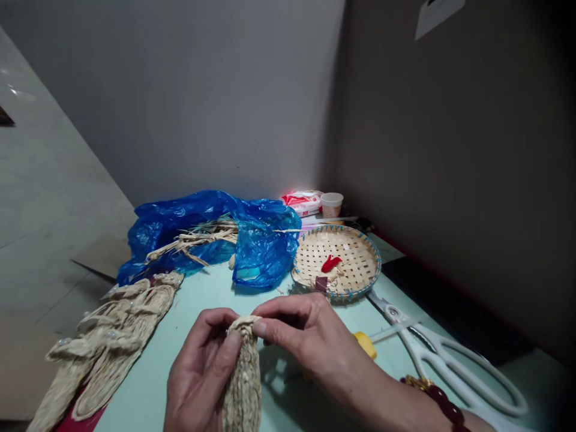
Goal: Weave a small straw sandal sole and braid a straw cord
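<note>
Between my hands is a braided straw piece (243, 378), its narrow folded end pointing away from me and its lower part running out of view. My left hand (202, 366) is closed around its left side, thumb pressed on the front near the top. With thumb and forefinger, my right hand (301, 327) pinches the upper right edge of the same piece. A dark beaded bracelet (436, 399) circles the right wrist. To the left lie finished-looking braided straw sandals (121, 336) with pearl-like beads on their straps.
A blue plastic bag (265, 240) with dry straw strands (202, 239) lies at the back. Right of it are a woven basket (355, 258) holding red scraps, a paper cup (332, 204) and a red-white packet (303, 201). White-handled scissors (450, 360) and a yellow-handled tool (365, 345) lie at right.
</note>
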`<state>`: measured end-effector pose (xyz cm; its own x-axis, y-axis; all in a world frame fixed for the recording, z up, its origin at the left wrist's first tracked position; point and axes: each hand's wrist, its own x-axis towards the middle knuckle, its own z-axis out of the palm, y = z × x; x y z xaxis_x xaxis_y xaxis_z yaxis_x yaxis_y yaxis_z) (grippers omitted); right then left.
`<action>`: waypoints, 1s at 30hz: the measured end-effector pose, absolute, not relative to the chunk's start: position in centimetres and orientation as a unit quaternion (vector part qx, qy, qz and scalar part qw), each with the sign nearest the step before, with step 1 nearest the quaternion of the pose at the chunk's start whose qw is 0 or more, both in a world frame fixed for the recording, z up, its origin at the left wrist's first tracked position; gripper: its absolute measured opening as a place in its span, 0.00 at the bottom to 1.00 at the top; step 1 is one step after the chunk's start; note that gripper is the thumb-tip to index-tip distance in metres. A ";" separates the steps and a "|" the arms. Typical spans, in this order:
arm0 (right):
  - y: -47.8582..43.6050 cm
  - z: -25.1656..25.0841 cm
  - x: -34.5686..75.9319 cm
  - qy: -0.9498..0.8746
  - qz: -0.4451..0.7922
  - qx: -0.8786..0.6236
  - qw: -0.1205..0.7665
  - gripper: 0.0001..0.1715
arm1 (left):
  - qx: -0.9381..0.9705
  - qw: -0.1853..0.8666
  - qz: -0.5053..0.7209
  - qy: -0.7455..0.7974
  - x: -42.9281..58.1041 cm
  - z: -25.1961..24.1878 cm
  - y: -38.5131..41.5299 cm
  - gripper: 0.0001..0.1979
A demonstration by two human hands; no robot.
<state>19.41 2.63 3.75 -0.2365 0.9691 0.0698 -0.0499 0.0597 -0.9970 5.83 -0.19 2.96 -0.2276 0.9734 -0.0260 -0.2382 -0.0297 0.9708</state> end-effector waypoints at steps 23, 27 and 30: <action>1.6 3.8 19.4 -0.659 0.443 -0.447 0.412 0.11 | 0.545 0.361 0.519 0.551 4.2 3.6 0.5 0.10; 1.6 3.1 19.3 -0.662 0.428 -0.449 0.421 0.11 | 0.558 0.376 0.483 0.561 3.8 3.4 0.9 0.08; 1.7 3.2 19.4 -0.662 0.446 -0.438 0.414 0.11 | 0.527 0.433 0.488 0.545 3.4 3.4 1.1 0.07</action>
